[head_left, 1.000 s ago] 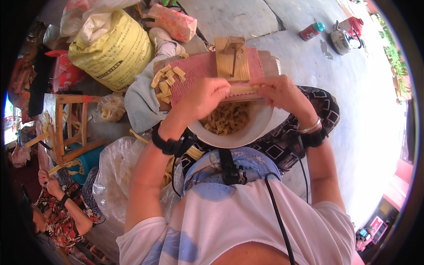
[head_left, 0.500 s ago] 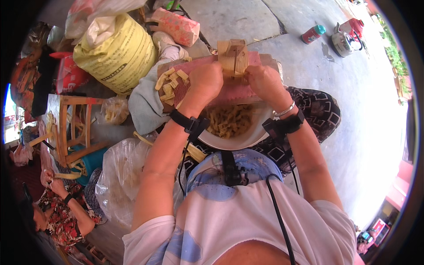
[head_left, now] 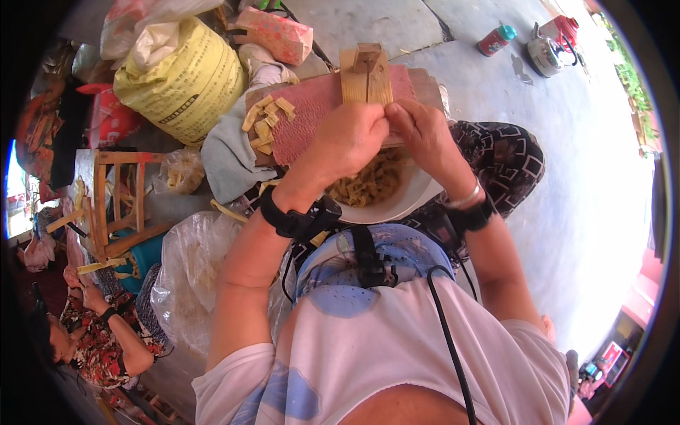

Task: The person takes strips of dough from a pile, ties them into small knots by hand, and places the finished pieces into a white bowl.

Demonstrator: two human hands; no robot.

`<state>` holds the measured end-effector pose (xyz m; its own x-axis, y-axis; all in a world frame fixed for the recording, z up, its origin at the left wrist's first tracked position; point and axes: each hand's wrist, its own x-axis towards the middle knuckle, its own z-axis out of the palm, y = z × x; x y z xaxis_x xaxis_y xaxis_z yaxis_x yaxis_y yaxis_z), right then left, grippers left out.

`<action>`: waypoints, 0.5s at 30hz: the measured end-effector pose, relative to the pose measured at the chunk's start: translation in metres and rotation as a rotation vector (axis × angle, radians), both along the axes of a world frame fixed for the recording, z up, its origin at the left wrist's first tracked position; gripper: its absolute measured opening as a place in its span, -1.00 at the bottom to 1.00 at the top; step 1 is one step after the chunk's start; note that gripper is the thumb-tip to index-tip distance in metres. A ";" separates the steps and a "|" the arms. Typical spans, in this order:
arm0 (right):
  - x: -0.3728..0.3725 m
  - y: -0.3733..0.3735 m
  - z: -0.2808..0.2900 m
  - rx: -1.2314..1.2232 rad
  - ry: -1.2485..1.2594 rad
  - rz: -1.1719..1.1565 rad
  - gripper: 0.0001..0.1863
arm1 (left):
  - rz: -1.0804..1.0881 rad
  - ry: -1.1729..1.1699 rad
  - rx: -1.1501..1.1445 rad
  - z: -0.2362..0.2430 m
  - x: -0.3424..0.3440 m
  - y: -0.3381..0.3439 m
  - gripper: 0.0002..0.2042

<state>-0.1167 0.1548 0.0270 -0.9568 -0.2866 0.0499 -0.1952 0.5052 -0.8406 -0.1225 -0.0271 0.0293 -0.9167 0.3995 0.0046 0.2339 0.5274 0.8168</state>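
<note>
My left hand [head_left: 354, 139] and my right hand [head_left: 423, 140] meet at the near end of a slotted wooden block [head_left: 365, 78]. Both are closed, fingertips pinched close together; whatever they hold is hidden behind the fingers. Under the block a reddish textured cloth [head_left: 301, 131] covers a board [head_left: 423, 85] across my lap. Several short pale-yellow pieces [head_left: 265, 127] lie on the board's left part. Below my hands a white basin [head_left: 418, 198] holds many similar yellowish pieces [head_left: 368, 180], partly covered by my left wrist.
Left of me are a yellow woven sack [head_left: 188, 78], a grey towel [head_left: 230, 166], a clear plastic bag [head_left: 191, 269] and a wooden stool frame [head_left: 138, 205]. A co-worker [head_left: 106, 333] handles a pale strip at lower left. A flask [head_left: 497, 41] and a kettle [head_left: 545, 57] stand far right.
My hands have come from the two sides of the wooden block to its near end, where they now meet. Both have moved slightly nearer to me.
</note>
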 end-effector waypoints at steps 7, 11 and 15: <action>0.016 -0.003 0.003 -0.590 -0.943 0.408 -0.70 | -0.043 -0.360 0.307 -0.014 -0.008 -0.012 -0.70; 0.018 -0.013 0.008 -1.305 -0.880 0.156 -0.71 | 0.243 -0.700 0.755 -0.004 0.025 0.007 -0.76; 0.019 -0.009 0.005 -0.230 -0.079 -0.147 -0.81 | 0.076 -0.808 0.949 -0.005 0.041 0.013 -0.83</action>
